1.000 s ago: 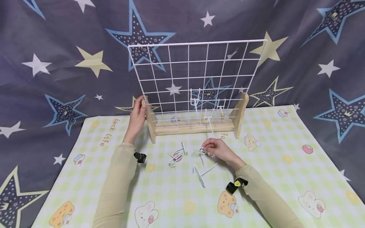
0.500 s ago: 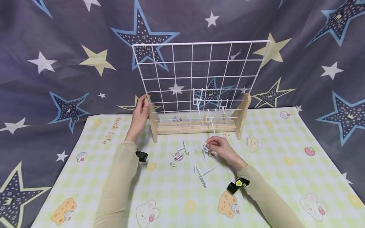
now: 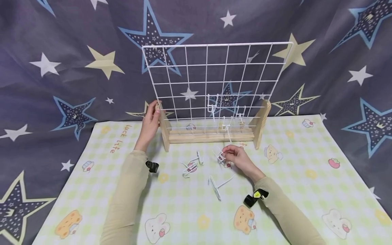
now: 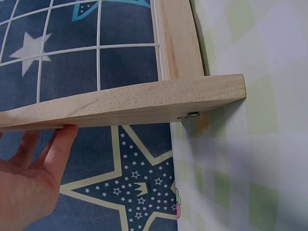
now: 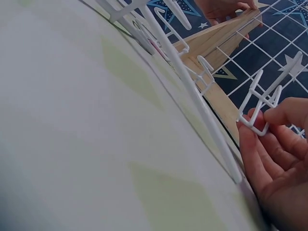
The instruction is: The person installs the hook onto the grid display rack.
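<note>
A white wire grid rack [image 3: 196, 82] stands upright in a wooden base, tilted slightly back. My left hand [image 3: 150, 119] holds the top of its left wooden side panel [image 3: 164, 131], the thumb on the near side; in the left wrist view the fingers press the panel's outer face [image 4: 115, 103]. Close above the table in front of the rack, my right hand [image 3: 240, 158] pinches a white wire hook [image 5: 260, 103] between thumb and fingers, its two bent prongs pointing up. Three more hooks hang on the lower right of the grid, including one hook [image 3: 226, 128] near the base.
Loose white hooks lie on the checked tablecloth: one hook [image 3: 216, 188] nearest the person, another hook [image 3: 190, 169] to the left, and a third hook [image 3: 199, 158] behind it. A dark star-printed curtain [image 3: 70, 41] hangs behind the rack.
My right hand has raised the hook slightly and turned it in the fingers. The left hand keeps its hold on the side panel. The head view has shifted a little.
</note>
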The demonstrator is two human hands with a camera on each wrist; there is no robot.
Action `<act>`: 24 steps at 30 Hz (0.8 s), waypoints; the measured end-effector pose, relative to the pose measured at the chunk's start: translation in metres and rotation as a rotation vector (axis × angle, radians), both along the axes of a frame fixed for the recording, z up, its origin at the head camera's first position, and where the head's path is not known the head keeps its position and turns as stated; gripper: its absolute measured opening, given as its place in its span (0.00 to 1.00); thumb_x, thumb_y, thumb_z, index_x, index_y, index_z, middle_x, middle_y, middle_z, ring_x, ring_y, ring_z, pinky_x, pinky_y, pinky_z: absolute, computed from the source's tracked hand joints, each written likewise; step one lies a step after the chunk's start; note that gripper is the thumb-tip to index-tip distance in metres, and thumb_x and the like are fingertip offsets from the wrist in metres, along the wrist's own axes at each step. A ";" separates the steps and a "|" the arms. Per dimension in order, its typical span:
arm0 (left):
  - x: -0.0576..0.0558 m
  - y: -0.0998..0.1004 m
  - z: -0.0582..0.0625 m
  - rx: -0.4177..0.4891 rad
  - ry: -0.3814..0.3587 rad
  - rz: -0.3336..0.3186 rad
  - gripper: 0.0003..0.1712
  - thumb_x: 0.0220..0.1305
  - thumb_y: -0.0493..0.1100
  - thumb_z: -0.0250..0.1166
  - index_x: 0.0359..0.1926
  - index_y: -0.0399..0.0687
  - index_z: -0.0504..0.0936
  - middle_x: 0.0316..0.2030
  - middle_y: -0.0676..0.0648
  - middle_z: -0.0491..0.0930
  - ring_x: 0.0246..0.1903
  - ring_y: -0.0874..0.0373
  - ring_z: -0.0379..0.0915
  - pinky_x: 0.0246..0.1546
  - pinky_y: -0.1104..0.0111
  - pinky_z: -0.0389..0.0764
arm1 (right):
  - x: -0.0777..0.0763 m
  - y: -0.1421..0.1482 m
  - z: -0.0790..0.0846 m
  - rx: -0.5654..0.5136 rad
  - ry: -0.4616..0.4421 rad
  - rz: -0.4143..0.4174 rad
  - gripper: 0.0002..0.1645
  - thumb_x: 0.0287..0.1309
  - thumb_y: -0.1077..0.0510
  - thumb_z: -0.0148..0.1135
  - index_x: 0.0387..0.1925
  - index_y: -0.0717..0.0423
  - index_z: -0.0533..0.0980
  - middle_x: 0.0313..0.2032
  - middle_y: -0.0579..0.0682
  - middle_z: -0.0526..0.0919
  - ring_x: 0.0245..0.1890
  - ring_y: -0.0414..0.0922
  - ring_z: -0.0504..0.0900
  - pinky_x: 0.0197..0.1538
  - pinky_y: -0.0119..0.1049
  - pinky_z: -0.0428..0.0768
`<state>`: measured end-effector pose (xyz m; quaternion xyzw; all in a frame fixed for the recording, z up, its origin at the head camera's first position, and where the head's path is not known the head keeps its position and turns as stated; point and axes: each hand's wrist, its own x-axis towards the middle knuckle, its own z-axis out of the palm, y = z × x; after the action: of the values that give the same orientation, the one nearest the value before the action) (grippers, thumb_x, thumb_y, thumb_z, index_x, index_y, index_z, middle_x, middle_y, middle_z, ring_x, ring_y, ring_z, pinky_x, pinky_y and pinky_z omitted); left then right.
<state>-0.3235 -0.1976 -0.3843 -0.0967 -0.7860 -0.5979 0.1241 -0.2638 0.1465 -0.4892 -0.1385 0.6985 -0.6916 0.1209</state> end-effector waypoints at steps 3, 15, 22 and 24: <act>-0.007 -0.001 -0.009 0.003 -0.001 0.000 0.24 0.78 0.45 0.43 0.70 0.47 0.60 0.57 0.31 0.72 0.52 0.42 0.72 0.38 0.68 0.81 | 0.000 0.001 0.000 -0.006 -0.009 -0.012 0.11 0.56 0.74 0.53 0.42 0.78 0.71 0.31 0.53 0.79 0.28 0.40 0.79 0.27 0.29 0.78; 0.002 -0.002 0.006 0.027 -0.015 -0.031 0.25 0.78 0.45 0.42 0.70 0.42 0.58 0.59 0.28 0.68 0.56 0.36 0.68 0.48 0.51 0.78 | -0.005 -0.001 0.006 -0.011 0.010 -0.015 0.10 0.54 0.76 0.52 0.40 0.77 0.71 0.30 0.50 0.79 0.29 0.41 0.80 0.32 0.29 0.79; 0.009 0.005 0.015 0.002 -0.007 -0.022 0.24 0.78 0.45 0.40 0.69 0.40 0.57 0.58 0.26 0.68 0.55 0.34 0.68 0.42 0.65 0.81 | -0.004 0.001 0.007 0.005 0.008 -0.022 0.10 0.54 0.75 0.53 0.40 0.76 0.71 0.32 0.51 0.80 0.29 0.40 0.79 0.34 0.28 0.79; 0.008 0.007 0.013 -0.005 -0.003 -0.031 0.23 0.78 0.44 0.40 0.69 0.39 0.58 0.57 0.25 0.69 0.54 0.35 0.70 0.39 0.68 0.81 | -0.001 0.002 0.005 0.001 -0.008 -0.033 0.10 0.54 0.75 0.53 0.40 0.75 0.71 0.31 0.51 0.80 0.29 0.40 0.79 0.34 0.28 0.79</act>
<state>-0.3153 -0.1904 -0.3708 -0.1085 -0.7862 -0.5977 0.1134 -0.2650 0.1486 -0.4847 -0.1239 0.7007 -0.6936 0.1124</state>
